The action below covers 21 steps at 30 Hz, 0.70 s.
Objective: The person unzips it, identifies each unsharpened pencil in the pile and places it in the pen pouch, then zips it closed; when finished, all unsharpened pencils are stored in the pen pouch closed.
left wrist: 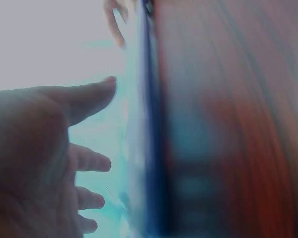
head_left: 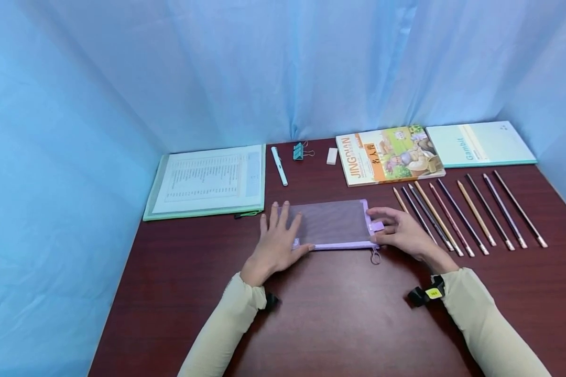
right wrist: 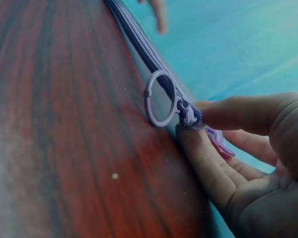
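Observation:
A purple mesh zipper pouch (head_left: 335,222) lies flat on the dark red-brown table in the head view. Over its left end is my left hand (head_left: 274,246), fingers straight and spread, thumb along the near edge. The left wrist view shows that hand (left wrist: 32,153) with its fingers extended, but the scene there is blurred. At the other end, my right hand (head_left: 403,231) pinches the pouch's near right corner between thumb and fingers. Close by in the right wrist view, a ring pull (right wrist: 148,101) hangs from the zipper (right wrist: 139,44), next to the pinching fingers (right wrist: 238,113).
Several pencils (head_left: 476,212) lie in a row at the right. Behind are a picture-covered book (head_left: 396,152), a pale notebook (head_left: 481,144), an eraser (head_left: 332,156), a teal binder clip (head_left: 298,151) and a white pen (head_left: 279,166). A zippered document folder (head_left: 207,180) lies at the left.

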Motion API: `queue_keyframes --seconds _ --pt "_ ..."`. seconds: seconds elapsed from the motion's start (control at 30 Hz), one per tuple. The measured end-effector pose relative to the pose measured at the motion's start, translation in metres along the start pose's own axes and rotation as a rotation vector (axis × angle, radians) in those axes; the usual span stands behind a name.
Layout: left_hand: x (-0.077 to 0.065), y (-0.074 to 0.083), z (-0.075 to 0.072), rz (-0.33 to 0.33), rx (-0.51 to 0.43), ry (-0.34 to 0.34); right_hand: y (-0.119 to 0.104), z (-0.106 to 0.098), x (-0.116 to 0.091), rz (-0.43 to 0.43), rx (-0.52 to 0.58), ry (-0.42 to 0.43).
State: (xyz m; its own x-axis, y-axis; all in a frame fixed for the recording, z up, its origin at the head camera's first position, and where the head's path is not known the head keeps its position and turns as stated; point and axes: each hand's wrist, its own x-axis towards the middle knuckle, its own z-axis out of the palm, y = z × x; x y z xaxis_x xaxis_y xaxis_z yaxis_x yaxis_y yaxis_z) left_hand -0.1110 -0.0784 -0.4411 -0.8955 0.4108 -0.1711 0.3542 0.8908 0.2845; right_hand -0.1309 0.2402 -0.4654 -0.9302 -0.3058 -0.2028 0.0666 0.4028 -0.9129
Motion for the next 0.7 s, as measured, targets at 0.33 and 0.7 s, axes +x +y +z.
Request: queue_keyframes --seconds 0.33,0.7 --pt "-0.006 0.09 0.013 0.272 -0.052 0.162 0.0 0.001 0.001 -0.004 0.014 0.0" --pt "0.032 0.141 0.047 -0.06 -0.239 0.131 0.006 0.0 -0.001 -0.037 0.045 0.001"
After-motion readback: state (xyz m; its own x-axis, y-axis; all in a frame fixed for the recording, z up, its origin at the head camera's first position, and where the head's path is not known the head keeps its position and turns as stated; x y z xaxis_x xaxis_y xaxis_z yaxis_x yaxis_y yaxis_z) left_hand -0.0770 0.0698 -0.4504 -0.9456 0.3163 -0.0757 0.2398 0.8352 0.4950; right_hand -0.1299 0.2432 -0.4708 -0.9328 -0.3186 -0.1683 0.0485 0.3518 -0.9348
